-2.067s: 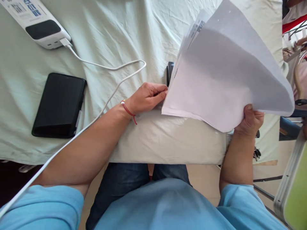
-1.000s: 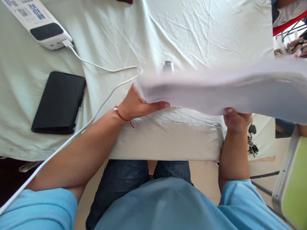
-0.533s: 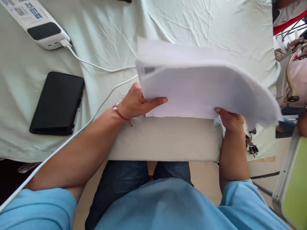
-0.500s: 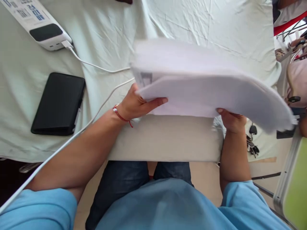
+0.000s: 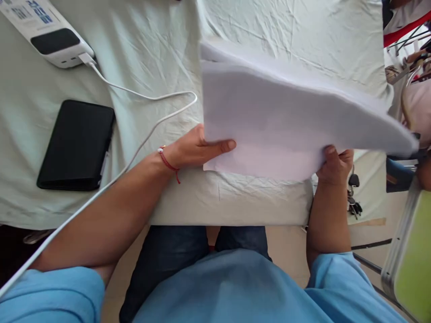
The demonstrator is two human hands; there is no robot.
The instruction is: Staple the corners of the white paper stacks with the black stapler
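Note:
A stack of white paper sheets (image 5: 269, 116) is held tilted above the cloth-covered table, its right end sagging and blurred. My left hand (image 5: 198, 146) grips the left edge, thumb lying over the front sheet and fingers hidden behind. Near the lower right edge, my right hand (image 5: 335, 163) pinches the sheets with its thumb on top. A red string bracelet (image 5: 168, 159) circles my left wrist. Just beyond my right wrist lies a bunch of keys (image 5: 353, 202).
A black case or tablet (image 5: 76, 146) lies at the left. Above it, a white power bank-like device (image 5: 55, 42) has a white cable (image 5: 148, 130) running across the pale green cloth (image 5: 161, 40) and over my left arm. A green-topped panel (image 5: 414, 251) stands at right, with people beyond.
The sheets have tipped up to show more of the front page, and the printed corner is now out of sight. My right hand has shifted slightly right and up.

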